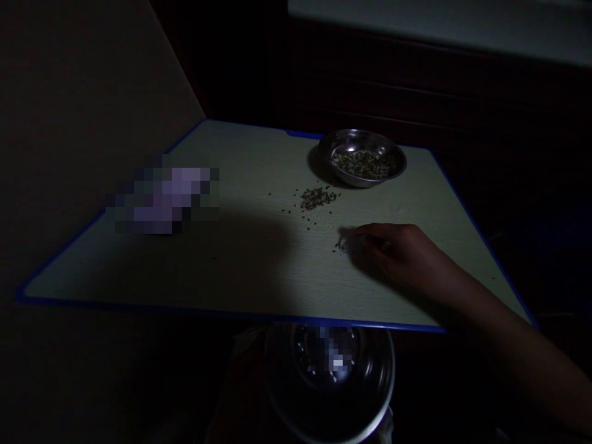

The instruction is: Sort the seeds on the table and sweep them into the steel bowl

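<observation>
My right hand (393,246) reaches in from the right and rests low over the tabletop (250,265), its fingers bent and pressed together. A pale, partly see-through bit (350,244) shows at the fingertips; what it is I cannot make out in the dim light. A few small grains lie just beside it. Beyond the hand is a loose little pile of dark, seed-like grains (317,197). Behind that pile stands a shallow metal bowl (363,179) with more of these grains, mixed with lighter ones. My left hand is not in view.
A larger metal bowl (391,376) sits below the table's near edge, with a few light specks inside. A pinkish, blurred-out flat thing (169,200) lies at the table's left. The table has a blue rim (139,305). A wall or panel (92,92) borders its left side.
</observation>
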`<control>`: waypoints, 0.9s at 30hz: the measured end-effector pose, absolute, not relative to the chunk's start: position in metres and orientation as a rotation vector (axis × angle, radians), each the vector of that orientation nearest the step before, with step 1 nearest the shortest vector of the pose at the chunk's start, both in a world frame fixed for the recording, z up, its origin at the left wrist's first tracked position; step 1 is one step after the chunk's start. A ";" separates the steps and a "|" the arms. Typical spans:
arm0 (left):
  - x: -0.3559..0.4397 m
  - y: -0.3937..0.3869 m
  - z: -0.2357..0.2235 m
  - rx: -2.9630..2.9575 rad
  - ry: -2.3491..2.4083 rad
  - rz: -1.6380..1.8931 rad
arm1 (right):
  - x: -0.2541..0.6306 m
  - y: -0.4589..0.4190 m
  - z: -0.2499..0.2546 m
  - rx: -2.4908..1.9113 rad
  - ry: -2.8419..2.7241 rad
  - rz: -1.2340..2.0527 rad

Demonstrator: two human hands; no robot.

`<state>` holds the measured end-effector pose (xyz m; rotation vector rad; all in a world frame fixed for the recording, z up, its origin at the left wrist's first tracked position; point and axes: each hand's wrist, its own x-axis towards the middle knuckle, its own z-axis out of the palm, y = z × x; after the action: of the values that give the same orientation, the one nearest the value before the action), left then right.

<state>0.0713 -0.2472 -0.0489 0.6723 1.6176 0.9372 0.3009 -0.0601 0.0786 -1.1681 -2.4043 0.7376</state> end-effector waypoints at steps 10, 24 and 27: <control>0.075 -0.243 -0.040 0.803 1.629 0.961 | 0.300 -0.059 0.079 -1.109 -2.491 0.609; 0.077 -0.241 -0.030 0.917 1.644 0.893 | 0.298 -0.060 0.076 -0.981 -2.692 0.135; 0.077 -0.245 -0.040 0.907 1.657 0.899 | 0.298 -0.059 0.075 -0.959 -2.699 0.111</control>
<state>0.0768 -0.2447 -0.0398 0.9071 1.6570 0.8988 0.2980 -0.0593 0.0751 -0.9593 -2.6986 0.1106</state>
